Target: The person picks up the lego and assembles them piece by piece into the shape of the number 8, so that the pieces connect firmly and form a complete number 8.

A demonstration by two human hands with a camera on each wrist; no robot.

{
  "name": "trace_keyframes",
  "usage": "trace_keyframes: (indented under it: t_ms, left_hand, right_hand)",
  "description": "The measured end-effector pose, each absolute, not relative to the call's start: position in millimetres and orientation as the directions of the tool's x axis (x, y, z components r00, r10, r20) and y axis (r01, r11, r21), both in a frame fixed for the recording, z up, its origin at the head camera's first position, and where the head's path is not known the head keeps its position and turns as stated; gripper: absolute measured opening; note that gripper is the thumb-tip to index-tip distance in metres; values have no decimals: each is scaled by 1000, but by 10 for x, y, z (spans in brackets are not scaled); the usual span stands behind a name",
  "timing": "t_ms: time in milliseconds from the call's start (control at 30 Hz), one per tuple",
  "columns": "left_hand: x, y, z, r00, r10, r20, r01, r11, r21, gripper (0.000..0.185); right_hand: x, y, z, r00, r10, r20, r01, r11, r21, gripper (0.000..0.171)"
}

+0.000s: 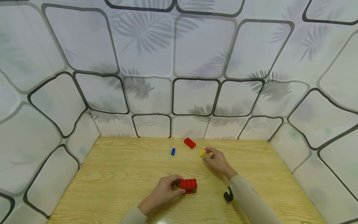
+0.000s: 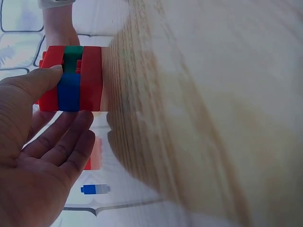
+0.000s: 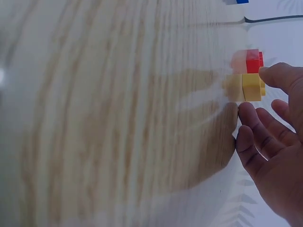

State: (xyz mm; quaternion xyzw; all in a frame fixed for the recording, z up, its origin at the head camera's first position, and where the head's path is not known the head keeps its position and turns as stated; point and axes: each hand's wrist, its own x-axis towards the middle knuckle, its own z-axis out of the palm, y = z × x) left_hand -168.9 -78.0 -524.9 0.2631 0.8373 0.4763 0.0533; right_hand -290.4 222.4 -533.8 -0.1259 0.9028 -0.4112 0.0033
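A stack of toy bricks (image 1: 188, 184) sits on the table, red at top and bottom. In the left wrist view, a blue brick (image 2: 68, 92) and a green brick (image 2: 73, 57) show between the red layers. My left hand (image 1: 167, 187) grips this stack from its left side, thumb on the near face and fingers behind. Farther back, my right hand (image 1: 217, 159) reaches beside a small yellow brick (image 1: 202, 153). Its thumb and fingertips are spread right at the brick's sides in the right wrist view (image 3: 277, 127).
Behind the yellow brick lies a loose red brick (image 1: 190, 143), with a small blue brick (image 1: 173, 151) to its left. A black piece with some yellow (image 1: 228, 195) stands by the right forearm. Patterned walls (image 1: 193, 96) border the wooden table (image 1: 117, 168).
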Motion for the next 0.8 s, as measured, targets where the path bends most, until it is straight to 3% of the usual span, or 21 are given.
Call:
trace_keyframes:
  t_ms: [800]
  left_hand:
    - [-1694, -787, -5287, -848, 493, 195, 424, 410, 808, 32]
  right_hand:
    - [-3048, 2175, -5444, -975, -206, 87, -207, 683, -700, 53]
